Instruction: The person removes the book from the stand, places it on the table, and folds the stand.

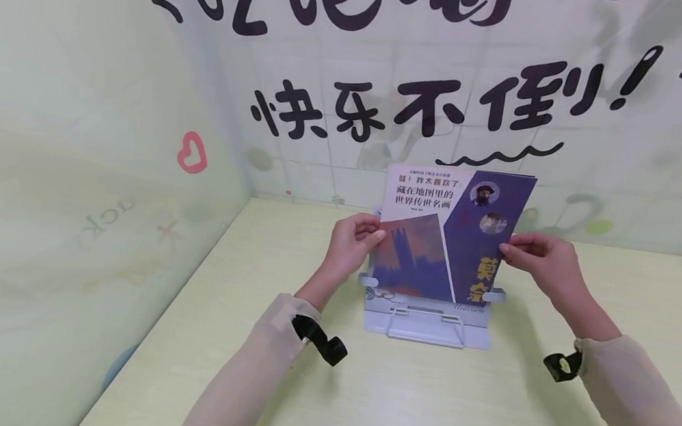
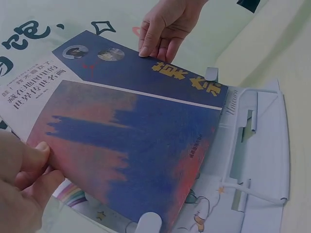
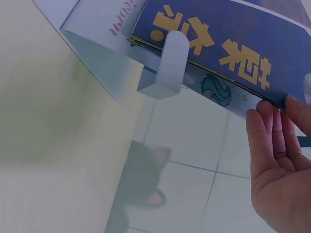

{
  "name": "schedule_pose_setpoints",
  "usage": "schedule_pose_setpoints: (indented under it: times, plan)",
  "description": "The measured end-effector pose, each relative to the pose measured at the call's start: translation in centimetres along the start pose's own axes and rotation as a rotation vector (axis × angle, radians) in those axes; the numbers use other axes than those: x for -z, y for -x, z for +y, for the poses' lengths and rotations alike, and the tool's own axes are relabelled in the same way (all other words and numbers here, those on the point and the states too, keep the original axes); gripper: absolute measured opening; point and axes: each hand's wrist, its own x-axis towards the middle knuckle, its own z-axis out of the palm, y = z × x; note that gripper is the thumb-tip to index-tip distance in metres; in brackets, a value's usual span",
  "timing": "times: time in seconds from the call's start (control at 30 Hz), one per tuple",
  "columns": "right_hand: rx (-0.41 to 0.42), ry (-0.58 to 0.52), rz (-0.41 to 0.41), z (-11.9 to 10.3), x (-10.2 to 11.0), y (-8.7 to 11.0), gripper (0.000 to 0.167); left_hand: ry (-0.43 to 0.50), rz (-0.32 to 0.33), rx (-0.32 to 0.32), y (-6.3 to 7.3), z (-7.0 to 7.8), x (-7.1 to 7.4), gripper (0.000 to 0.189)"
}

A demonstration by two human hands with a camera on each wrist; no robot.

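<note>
A thin paperback book [image 1: 411,259] stands tilted back on a pale bookstand [image 1: 477,337]. Its cover is half white with lettering and half dark blue, with a painting of a blue tower below. My left hand [image 1: 351,241] pinches the book's left edge between thumb and fingers. On the opposite edge, my right hand [image 1: 549,263] does the same, thumb on the cover and fingers behind, as the right wrist view shows. Two grey clips [image 3: 170,63] on the stand overlap the book's lower corners. Part of the stand's printed back panel shows under the book in the left wrist view.
A wire support [image 1: 426,339] lies at the front of the stand's base. The light wooden table [image 1: 411,400] meets a white wall [image 1: 320,166] with large black lettering close behind the stand. Another pale wall [image 1: 82,223] borders the left side.
</note>
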Motion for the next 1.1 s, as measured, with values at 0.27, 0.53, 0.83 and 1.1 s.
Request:
schedule_pose_setpoints:
  times: [0.27,0.53,0.83,1.1]
  plan:
    - [0.081,-0.008,0.088,-1.8,1.3,0.7,0.008,0.021,0.002,-0.103,-0.3,2.6,0.2,0.019]
    - [0.138,-0.025,0.210,-3.4,2.9,2.0,0.015,0.072,-0.027,-0.147,0.2,4.8,-0.7,0.019]
    - [0.130,0.045,0.281,-3.1,5.9,3.8,0.015,0.159,-0.109,-0.137,1.1,5.7,-3.7,0.019]
    - [0.066,0.069,0.211,-0.7,9.2,5.3,0.018,0.225,-0.149,0.000,2.3,4.7,-7.8,0.019]
